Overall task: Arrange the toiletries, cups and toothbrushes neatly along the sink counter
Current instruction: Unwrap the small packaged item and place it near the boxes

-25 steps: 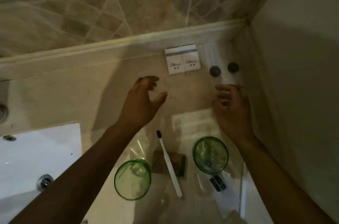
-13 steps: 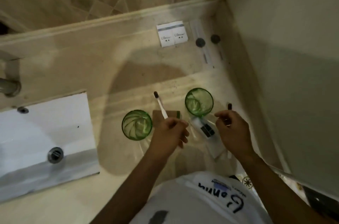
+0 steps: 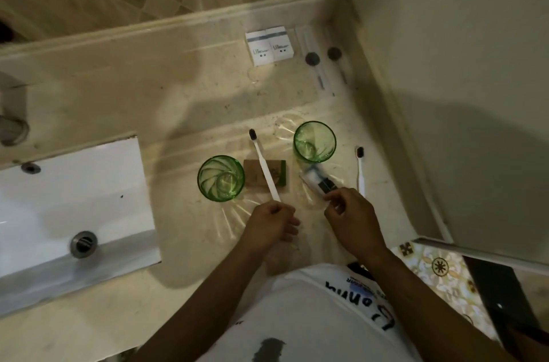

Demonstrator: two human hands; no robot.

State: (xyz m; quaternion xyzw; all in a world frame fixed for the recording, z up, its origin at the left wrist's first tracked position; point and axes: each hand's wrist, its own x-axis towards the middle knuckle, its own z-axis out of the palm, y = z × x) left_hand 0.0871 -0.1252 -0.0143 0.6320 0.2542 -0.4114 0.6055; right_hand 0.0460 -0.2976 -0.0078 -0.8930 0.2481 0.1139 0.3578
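Note:
My left hand [image 3: 271, 223] grips the handle end of a white toothbrush [image 3: 264, 165], which lies across a brown soap packet [image 3: 279, 176]. My right hand [image 3: 353, 219] pinches the near end of a small toothpaste tube [image 3: 318, 183]. A second white toothbrush [image 3: 360, 171] lies on the counter just right of that hand. One green glass cup [image 3: 221, 178] stands left of the soap packet. Another green cup [image 3: 315, 142] stands behind the tube.
Two white boxes [image 3: 269, 45] sit side by side against the back ledge, with two dark-capped wrapped items [image 3: 312, 58] to their right. The white sink basin [image 3: 74, 213] fills the left, and a wall [image 3: 445, 94] closes the right side.
Both hands drew back from the rear of the counter to its front. The left hand took hold of the toothbrush. The right hand shifted onto the toothpaste tube, leaving the second toothbrush lying beside it.

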